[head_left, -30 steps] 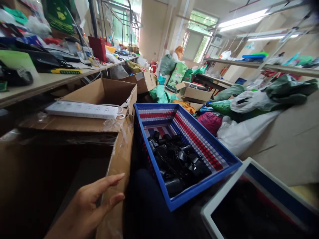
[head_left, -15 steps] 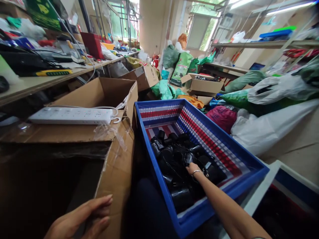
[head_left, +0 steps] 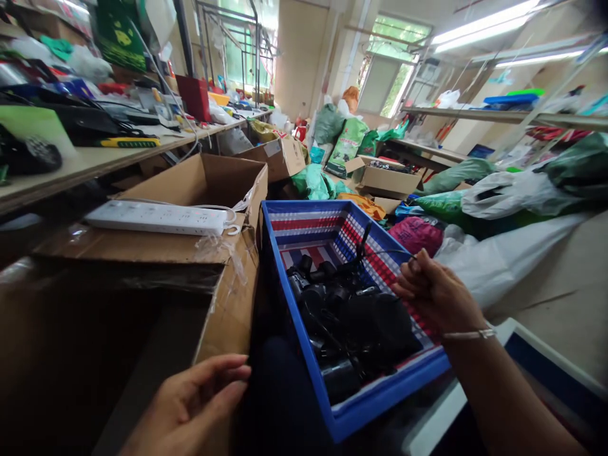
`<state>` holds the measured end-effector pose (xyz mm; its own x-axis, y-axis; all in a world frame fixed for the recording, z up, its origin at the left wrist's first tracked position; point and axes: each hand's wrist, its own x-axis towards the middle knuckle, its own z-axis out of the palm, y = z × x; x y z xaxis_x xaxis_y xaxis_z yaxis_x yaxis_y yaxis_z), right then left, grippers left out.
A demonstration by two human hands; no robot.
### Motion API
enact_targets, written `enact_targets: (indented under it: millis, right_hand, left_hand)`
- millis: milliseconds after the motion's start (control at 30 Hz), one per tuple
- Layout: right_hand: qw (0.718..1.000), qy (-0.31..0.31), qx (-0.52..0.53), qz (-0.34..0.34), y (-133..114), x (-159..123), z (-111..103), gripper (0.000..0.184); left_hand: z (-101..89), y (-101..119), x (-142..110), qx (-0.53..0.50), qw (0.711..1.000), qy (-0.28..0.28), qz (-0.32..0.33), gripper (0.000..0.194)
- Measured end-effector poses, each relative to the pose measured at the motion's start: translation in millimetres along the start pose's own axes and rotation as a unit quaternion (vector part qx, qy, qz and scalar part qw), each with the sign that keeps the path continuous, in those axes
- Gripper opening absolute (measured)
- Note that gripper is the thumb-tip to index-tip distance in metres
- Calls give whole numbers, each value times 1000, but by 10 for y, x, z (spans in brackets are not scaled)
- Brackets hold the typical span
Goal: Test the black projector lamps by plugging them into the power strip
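Hovering, the right hand (head_left: 434, 291) pinches black cable (head_left: 387, 252).

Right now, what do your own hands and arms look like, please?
The left hand and right hand wear no gloves. A thin silvery bangle circles the right wrist; no sleeve shows on that forearm. The left forearm is mostly out of view.
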<state>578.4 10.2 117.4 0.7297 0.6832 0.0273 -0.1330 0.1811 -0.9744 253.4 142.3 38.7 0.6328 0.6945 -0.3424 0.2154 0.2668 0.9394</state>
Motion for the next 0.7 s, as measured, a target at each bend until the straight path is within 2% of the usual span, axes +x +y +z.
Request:
enact_targets:
  millis: [33, 133, 200, 233, 300, 367, 400, 433, 500, 533, 567, 633, 700]
  right_hand:
    - [1000, -17, 13, -4, -141, -75, 169, 45]
    - [998, -57, 24, -15, -409, -297, 627, 40]
    - [995, -93, 26, -13, -479, -426, 882, 40]
    - [993, -115, 31, -8, -494, -479, 991, 40]
    - [986, -162, 46, 4, -499, -554, 1166, 39]
    - [982, -185, 48, 0, -471, -591, 1278, 39]
    - [983, -180, 41, -19, -440, -602, 1309, 38]
    - [985, -165, 27, -49, -392, -613, 1326, 36]
    - [983, -141, -28, -112, -248, -649, 1329, 32]
    - [978, -152, -65, -126, -157, -679, 1324, 38]
    - [972, -174, -103, -123, -61, -715, 1322, 51]
    - [961, -217, -158, -72, 123, -791, 1341, 74]
    - [959, -219, -181, -11, 258, -846, 1395, 83]
  left_hand:
    - [117, -21, -24, -44, 998, -36, -21, 54]
    - [481, -63, -73, -171, 980, -77, -66, 87]
    - [655, -12, -69, -234, 967, -76, -67, 105]
    - [705, 41, -57, -264, 957, -86, -82, 102]
    - [723, 169, -27, -323, 925, -164, -115, 83]
    - [658, 277, -11, -374, 886, -242, -130, 70]
    - [609, 311, -12, -398, 873, -252, -128, 64]
    - [556, 333, -17, -423, 866, -238, -120, 57]
    - [455, 352, -35, -465, 865, -169, -81, 42]
    - [412, 355, -43, -475, 868, -132, -51, 36]
    - [372, 358, -49, -478, 873, -96, -18, 32]
    - [290, 359, -51, -456, 888, -42, 36, 36]
    - [174, 348, -48, -417, 905, 2, 83, 40]
